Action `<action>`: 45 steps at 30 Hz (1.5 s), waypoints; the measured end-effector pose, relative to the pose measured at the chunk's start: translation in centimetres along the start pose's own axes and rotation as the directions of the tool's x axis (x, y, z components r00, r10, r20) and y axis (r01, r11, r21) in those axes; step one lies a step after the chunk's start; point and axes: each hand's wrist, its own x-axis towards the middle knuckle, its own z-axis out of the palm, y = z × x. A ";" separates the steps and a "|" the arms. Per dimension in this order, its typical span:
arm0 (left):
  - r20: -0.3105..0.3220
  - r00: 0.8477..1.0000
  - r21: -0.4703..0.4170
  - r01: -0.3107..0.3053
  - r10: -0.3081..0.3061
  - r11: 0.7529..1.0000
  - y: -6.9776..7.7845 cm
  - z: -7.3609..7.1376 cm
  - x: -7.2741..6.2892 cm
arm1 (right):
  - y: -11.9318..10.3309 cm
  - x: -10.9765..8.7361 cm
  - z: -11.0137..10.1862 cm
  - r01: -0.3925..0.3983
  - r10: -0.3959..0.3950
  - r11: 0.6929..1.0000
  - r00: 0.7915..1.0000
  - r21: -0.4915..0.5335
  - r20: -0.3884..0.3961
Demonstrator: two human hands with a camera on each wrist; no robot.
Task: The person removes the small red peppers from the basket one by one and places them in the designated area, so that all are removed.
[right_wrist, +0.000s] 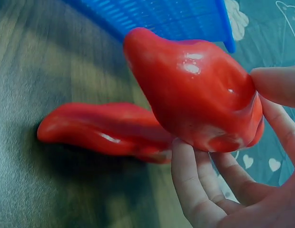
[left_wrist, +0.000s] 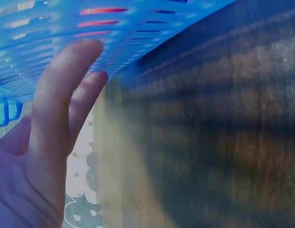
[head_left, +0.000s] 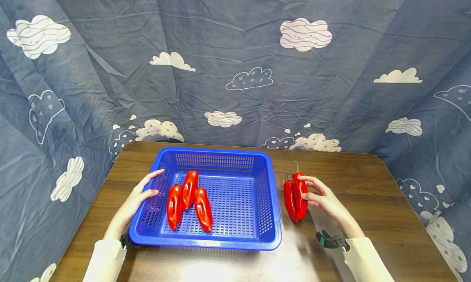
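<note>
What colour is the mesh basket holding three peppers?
The mesh basket is blue, seen best in the head view.

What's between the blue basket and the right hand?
The head view shows a pepper lying on the table and another pepper pinched by the right hand.

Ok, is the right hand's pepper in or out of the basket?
Out: the head view shows that pepper right of the basket.

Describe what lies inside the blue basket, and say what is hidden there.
Inside the blue basket, three red peppers lie toward its left side on the perforated floor. The floor directly beneath them is covered and cannot be seen.
</note>
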 end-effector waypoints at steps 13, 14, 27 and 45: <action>-0.003 1.000 0.010 -0.009 0.009 1.000 -0.1 0.0 0.0 | 1.3 -0.2 -0.7 -0.012 0.012 1.000 1.000 0.003 -0.025; -0.001 1.000 0.009 -0.011 0.011 1.000 -0.1 0.0 0.0 | 1.4 -0.3 -0.7 -0.016 0.016 1.000 0.999 -0.002 -0.029; -0.005 1.000 0.002 0.004 -0.004 1.000 0.1 0.1 0.0 | 2.9 -0.3 -1.4 -0.030 0.028 0.999 0.998 -0.032 -0.064; 0.005 1.000 -0.050 0.025 -0.024 0.998 0.0 0.1 -0.1 | 4.2 0.0 -1.4 0.003 -0.009 0.996 0.998 -0.094 -0.065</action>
